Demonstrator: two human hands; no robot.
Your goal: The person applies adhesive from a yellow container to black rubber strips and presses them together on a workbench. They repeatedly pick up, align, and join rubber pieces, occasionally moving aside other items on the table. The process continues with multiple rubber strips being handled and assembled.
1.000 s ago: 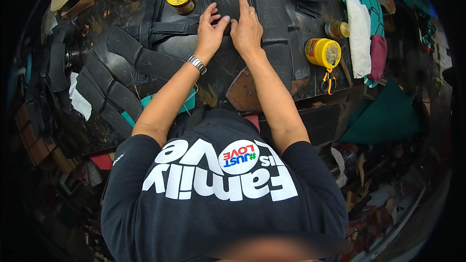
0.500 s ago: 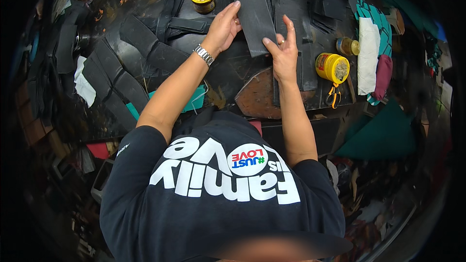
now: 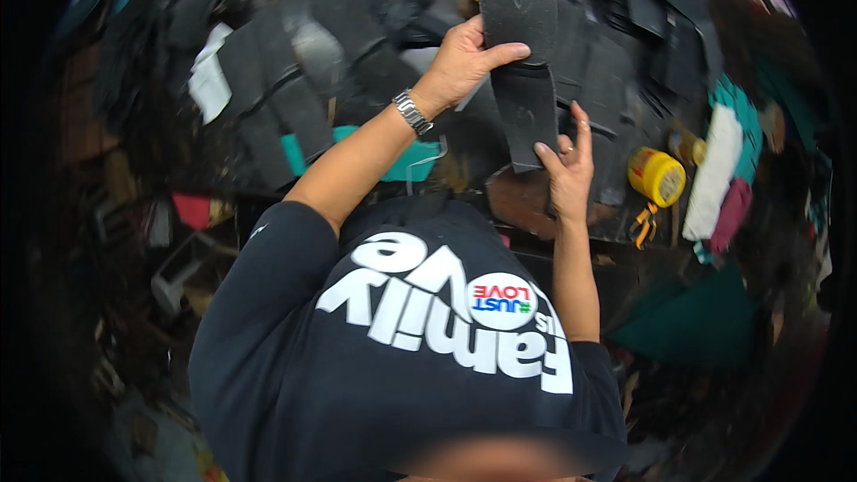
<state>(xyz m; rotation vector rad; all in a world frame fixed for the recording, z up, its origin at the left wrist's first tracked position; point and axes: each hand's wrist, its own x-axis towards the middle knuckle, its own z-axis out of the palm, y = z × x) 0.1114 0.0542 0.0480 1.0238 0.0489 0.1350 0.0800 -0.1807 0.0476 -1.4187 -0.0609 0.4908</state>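
A long dark strip (image 3: 525, 116) of flat, leather-like sheet, with a crease or joint across it, runs from the top edge down between my hands. My left hand (image 3: 464, 62), with a metal watch (image 3: 412, 113) on its wrist, grips the strip's left edge, thumb lying across the top face. At the near end my right hand (image 3: 569, 174) has its thumb on the lower right corner. Its index finger points up beside the strip, and the other fingertips are partly hidden. Similar dark pieces (image 3: 607, 62) lie in stacks to the right of the strip.
More dark strips (image 3: 277, 62) cover the left of the table near a white scrap (image 3: 210, 80) and a teal piece (image 3: 415, 161). On the right are a yellow jar (image 3: 658, 176), orange-handled scissors (image 3: 644, 226) and a white roll (image 3: 711, 170). A brown board (image 3: 518, 201) sits at the near edge.
My left hand has moved onto the strip, its thumb now across the face. The view has shifted, so the table appears lower and further right. My right hand stays at the strip's near end.
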